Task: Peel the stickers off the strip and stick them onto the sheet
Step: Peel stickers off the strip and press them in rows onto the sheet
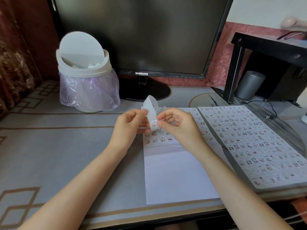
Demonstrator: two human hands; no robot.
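Observation:
A curled white backing strip (151,107) is held above the table, with one small cartoon sticker (154,124) showing near its lower end. My left hand (131,126) pinches the strip from the left. My right hand (176,125) pinches the strip's lower end right beside the sticker. Under both hands lies a white sheet (177,173); its top rows carry several stuck stickers (162,139), and its lower part is blank.
A stack of sheets full of stickers (249,140) lies at the right. A white swing-lid bin (86,72) with a purple bag stands at the back left, a dark monitor (141,35) behind the hands. A black shelf (269,63) and cables occupy the far right.

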